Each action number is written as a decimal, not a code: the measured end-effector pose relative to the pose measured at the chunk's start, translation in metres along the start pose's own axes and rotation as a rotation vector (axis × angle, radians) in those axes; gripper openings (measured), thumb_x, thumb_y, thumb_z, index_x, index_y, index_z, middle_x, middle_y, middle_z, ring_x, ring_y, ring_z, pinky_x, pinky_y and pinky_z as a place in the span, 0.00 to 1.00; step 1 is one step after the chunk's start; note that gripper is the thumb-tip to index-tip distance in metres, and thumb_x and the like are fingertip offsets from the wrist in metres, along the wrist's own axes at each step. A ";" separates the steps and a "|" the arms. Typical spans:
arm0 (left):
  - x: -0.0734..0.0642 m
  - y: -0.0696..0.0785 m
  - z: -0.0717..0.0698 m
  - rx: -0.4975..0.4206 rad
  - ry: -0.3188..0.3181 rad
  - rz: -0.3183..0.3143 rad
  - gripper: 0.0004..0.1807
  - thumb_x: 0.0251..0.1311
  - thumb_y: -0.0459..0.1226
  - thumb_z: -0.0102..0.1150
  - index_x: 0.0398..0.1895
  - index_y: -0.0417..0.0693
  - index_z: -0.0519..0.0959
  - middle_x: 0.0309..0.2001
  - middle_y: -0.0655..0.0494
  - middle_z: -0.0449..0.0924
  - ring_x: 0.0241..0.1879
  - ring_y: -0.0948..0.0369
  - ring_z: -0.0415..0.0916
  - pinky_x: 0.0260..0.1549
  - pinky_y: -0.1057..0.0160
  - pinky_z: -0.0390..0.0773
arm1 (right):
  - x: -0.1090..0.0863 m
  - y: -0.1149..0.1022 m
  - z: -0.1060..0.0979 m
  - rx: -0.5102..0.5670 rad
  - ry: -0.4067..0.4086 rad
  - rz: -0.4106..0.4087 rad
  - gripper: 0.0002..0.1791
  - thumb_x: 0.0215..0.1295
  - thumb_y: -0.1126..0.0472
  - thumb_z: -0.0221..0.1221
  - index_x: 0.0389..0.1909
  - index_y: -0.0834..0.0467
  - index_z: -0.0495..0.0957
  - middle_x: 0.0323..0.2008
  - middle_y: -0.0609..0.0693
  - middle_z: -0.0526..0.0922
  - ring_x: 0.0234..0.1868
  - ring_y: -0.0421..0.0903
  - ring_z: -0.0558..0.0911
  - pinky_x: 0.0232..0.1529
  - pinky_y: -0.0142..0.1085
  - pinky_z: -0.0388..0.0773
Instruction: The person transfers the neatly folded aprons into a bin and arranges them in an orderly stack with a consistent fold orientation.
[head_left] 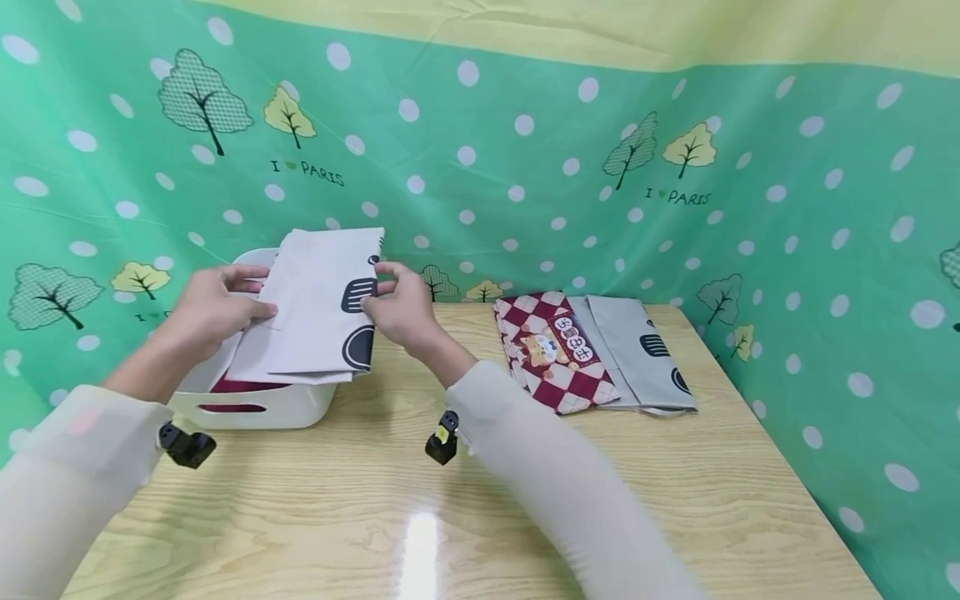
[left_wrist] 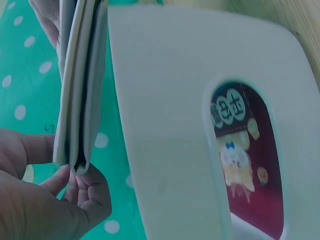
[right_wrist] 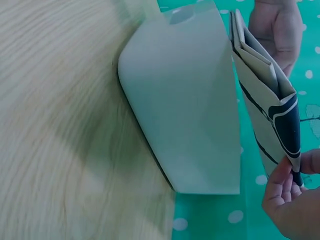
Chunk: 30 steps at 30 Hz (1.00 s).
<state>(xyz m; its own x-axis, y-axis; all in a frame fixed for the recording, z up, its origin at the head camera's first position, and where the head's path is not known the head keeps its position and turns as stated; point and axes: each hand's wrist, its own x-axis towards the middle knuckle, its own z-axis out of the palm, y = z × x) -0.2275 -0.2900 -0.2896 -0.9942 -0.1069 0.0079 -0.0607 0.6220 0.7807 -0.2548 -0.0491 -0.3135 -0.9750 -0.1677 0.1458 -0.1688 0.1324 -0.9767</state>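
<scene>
A folded pale grey cloth with black printed shapes is held over a white plastic basket. My left hand pinches its left edge between thumb and fingers. At the opposite edge, my right hand pinches the cloth beside the black print. In the left wrist view the folded layers stand edge-on above the basket rim. Through the basket's handle slot shows a dark red cloth with a cartoon animal print, lying inside; most of it is hidden.
A folded red-and-cream checked cloth lies at the table's back right, overlapping another folded grey cloth with black print. Behind stands a green polka-dot curtain. The wooden table reaches toward the front.
</scene>
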 end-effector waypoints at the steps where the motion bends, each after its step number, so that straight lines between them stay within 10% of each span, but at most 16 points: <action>1: 0.000 -0.002 -0.002 0.009 0.006 0.002 0.37 0.64 0.28 0.63 0.76 0.35 0.62 0.68 0.32 0.64 0.58 0.45 0.68 0.31 0.76 0.75 | 0.000 0.000 0.004 -0.002 0.012 -0.003 0.31 0.63 0.75 0.65 0.68 0.61 0.72 0.41 0.52 0.81 0.30 0.41 0.82 0.31 0.32 0.84; 19: 0.015 -0.024 -0.023 0.126 0.071 -0.027 0.35 0.65 0.30 0.62 0.75 0.33 0.64 0.66 0.30 0.68 0.63 0.38 0.64 0.34 0.73 0.69 | 0.012 0.001 0.049 0.006 0.151 0.070 0.27 0.60 0.74 0.68 0.61 0.57 0.79 0.35 0.45 0.80 0.28 0.37 0.80 0.29 0.27 0.81; 30: 0.021 -0.032 -0.033 0.141 0.074 -0.033 0.34 0.66 0.30 0.60 0.74 0.31 0.64 0.66 0.26 0.66 0.65 0.34 0.60 0.52 0.44 0.68 | 0.016 0.001 0.064 -0.014 0.157 0.081 0.27 0.60 0.73 0.69 0.60 0.57 0.79 0.34 0.45 0.81 0.30 0.36 0.79 0.30 0.25 0.81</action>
<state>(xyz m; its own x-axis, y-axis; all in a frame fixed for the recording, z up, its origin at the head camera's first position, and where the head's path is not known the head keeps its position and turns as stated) -0.2439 -0.3374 -0.2940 -0.9827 -0.1823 0.0338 -0.1099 0.7195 0.6858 -0.2611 -0.1136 -0.3225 -0.9959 -0.0015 0.0908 -0.0900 0.1535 -0.9841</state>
